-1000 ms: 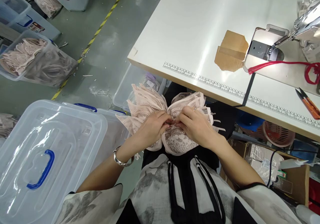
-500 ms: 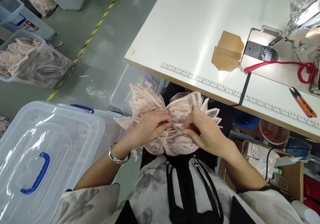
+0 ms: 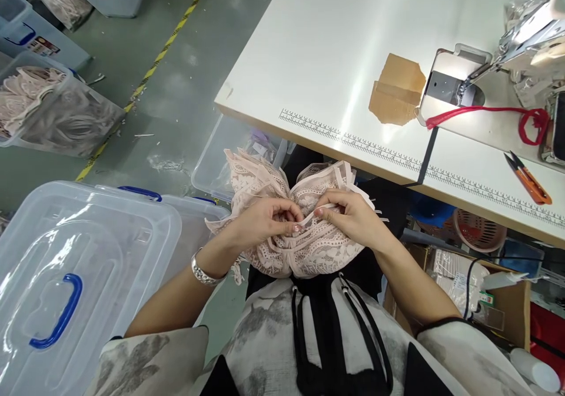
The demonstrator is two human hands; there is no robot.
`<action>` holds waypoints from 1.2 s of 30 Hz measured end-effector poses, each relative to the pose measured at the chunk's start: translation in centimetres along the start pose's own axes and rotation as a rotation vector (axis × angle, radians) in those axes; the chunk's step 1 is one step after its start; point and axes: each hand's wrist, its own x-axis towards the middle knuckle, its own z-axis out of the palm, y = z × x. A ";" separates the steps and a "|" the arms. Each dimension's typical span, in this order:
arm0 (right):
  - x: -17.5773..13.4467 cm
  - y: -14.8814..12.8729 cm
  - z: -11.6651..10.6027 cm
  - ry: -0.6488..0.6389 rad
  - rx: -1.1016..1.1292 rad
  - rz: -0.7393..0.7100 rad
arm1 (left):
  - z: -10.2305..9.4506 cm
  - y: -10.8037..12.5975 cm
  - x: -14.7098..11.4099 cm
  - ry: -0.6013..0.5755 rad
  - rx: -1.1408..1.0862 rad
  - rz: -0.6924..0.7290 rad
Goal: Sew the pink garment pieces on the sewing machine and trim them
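My left fingers (image 3: 283, 228) and right fingers (image 3: 325, 213) pinch the edging (image 3: 308, 220) of lace bras (image 3: 324, 252): likely light, soft, snag-prone, best held there.

The wearer's garment, seen from above: a loose pale top (image 3: 260, 331) mottled with soft grey, cloud-like blotches; wide sleeves (image 3: 152, 355) in the same cloth, their openings edged by black trim (image 3: 435, 323). Down the front runs a broad black band (image 3: 325, 325), flanked by long black cords (image 3: 295, 331) with small pale fittings, possibly metal. Black angular panels (image 3: 223, 378) mark either side. A silver-coloured cuff bracelet (image 3: 203, 271) encircles the left wrist.
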 end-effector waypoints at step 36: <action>0.3 0.3 0.3 0.019 0.069 0.007 | 0.2 0.6 0.1 -0.025 0.029 -0.030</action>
